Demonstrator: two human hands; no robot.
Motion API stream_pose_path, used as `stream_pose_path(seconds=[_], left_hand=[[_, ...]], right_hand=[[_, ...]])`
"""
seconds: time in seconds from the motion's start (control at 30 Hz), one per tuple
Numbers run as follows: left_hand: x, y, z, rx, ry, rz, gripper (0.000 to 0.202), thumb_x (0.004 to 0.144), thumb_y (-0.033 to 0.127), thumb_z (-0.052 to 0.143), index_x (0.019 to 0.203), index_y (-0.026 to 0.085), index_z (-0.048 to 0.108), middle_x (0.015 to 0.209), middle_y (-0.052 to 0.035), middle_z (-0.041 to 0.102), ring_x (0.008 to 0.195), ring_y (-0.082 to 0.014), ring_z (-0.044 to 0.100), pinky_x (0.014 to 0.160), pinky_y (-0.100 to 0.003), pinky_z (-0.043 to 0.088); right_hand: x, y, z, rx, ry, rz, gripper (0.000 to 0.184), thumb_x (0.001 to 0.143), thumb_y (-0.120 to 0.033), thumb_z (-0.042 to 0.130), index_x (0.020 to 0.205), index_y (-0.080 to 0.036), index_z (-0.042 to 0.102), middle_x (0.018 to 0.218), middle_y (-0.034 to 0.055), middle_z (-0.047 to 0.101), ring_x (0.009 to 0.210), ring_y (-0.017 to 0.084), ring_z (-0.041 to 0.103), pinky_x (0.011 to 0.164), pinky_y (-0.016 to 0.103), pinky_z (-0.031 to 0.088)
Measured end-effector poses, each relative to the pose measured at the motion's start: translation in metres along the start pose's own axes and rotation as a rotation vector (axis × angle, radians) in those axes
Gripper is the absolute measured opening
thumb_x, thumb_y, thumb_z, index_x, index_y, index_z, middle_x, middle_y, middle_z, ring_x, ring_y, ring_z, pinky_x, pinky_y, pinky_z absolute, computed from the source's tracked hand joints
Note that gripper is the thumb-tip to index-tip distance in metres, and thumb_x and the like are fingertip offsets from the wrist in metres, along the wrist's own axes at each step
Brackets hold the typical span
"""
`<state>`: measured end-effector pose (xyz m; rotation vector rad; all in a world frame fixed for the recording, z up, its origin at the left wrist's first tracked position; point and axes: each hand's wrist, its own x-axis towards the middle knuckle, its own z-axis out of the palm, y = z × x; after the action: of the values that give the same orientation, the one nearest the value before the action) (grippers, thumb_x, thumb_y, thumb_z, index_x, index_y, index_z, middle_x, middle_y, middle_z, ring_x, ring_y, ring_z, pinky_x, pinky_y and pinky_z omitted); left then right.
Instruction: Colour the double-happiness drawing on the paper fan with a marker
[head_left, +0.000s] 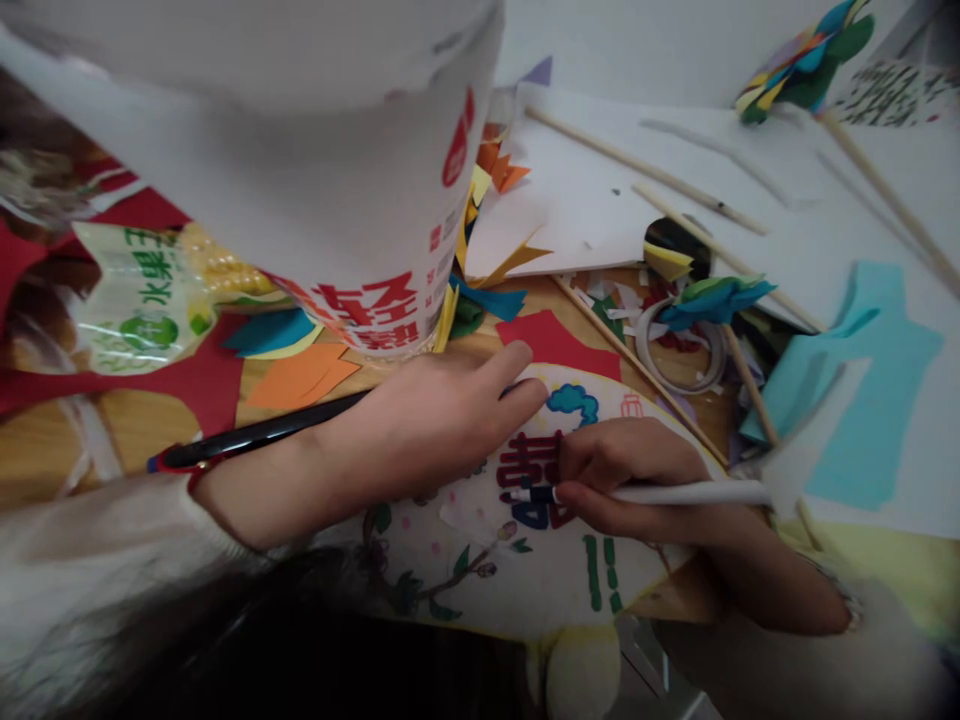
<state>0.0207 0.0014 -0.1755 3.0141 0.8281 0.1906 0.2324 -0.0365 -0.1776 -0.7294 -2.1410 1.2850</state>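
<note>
Lying flat, the white fan (525, 585) bears red characters (529, 465).

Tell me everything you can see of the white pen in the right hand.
The pen is a slim white stick, plastic by its look, with a dark band and pale tip. It lies nearly level, tip pointing left, pinched near the tip by the right hand. The tip meets the painted paper beside dark red and blue lettering.
</note>
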Motion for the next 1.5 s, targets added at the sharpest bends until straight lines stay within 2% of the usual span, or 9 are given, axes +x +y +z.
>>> stream_pose_path(seconds=[0.47, 0.67, 1.03, 1.5], left_hand=[[0.0016, 0.0007, -0.0019, -0.02, 0.022, -0.011, 0.019, 0.085, 0.012, 0.037, 0.099, 0.018, 0.048, 0.098, -0.0075, 0.054, 0.067, -0.0195, 0.055, 0.044, -0.032, 0.034], [0.0014, 0.0021, -0.0007, -0.015, 0.03, -0.018, 0.018, 0.084, 0.011, 0.037, 0.097, 0.019, 0.047, 0.095, -0.0066, 0.054, 0.064, -0.0197, 0.055, 0.042, -0.032, 0.032], [0.0006, 0.0012, -0.0011, -0.031, 0.019, -0.006, 0.019, 0.084, 0.011, 0.036, 0.098, 0.018, 0.047, 0.096, -0.0075, 0.054, 0.068, -0.0202, 0.056, 0.044, -0.032, 0.035], [0.0012, 0.0016, -0.0012, -0.025, 0.011, -0.016, 0.017, 0.083, 0.011, 0.037, 0.096, 0.019, 0.045, 0.096, -0.0065, 0.053, 0.065, -0.0195, 0.054, 0.044, -0.032, 0.029]], right_hand=[[0.0031, -0.0022, 0.0009, -0.014, 0.002, -0.027, 0.027, 0.083, -0.007, 0.055, 0.063, -0.019, 0.041, 0.059, -0.0014, 0.062, 0.053, 0.009, 0.059, 0.049, 0.019, 0.04], [0.0005, -0.001, 0.0007, -0.007, -0.006, 0.014, 0.028, 0.08, -0.006, 0.057, 0.062, -0.02, 0.04, 0.06, -0.0015, 0.062, 0.053, 0.009, 0.059, 0.049, 0.021, 0.04], [0.0023, -0.0024, 0.0009, -0.029, -0.005, -0.002, 0.027, 0.082, -0.008, 0.056, 0.063, -0.02, 0.041, 0.059, -0.0021, 0.063, 0.052, 0.009, 0.059, 0.048, 0.021, 0.04], [0.0028, -0.0015, 0.0006, 0.001, 0.014, -0.004, 0.028, 0.08, -0.006, 0.058, 0.062, -0.019, 0.041, 0.058, -0.0012, 0.063, 0.051, 0.009, 0.06, 0.047, 0.02, 0.041]])
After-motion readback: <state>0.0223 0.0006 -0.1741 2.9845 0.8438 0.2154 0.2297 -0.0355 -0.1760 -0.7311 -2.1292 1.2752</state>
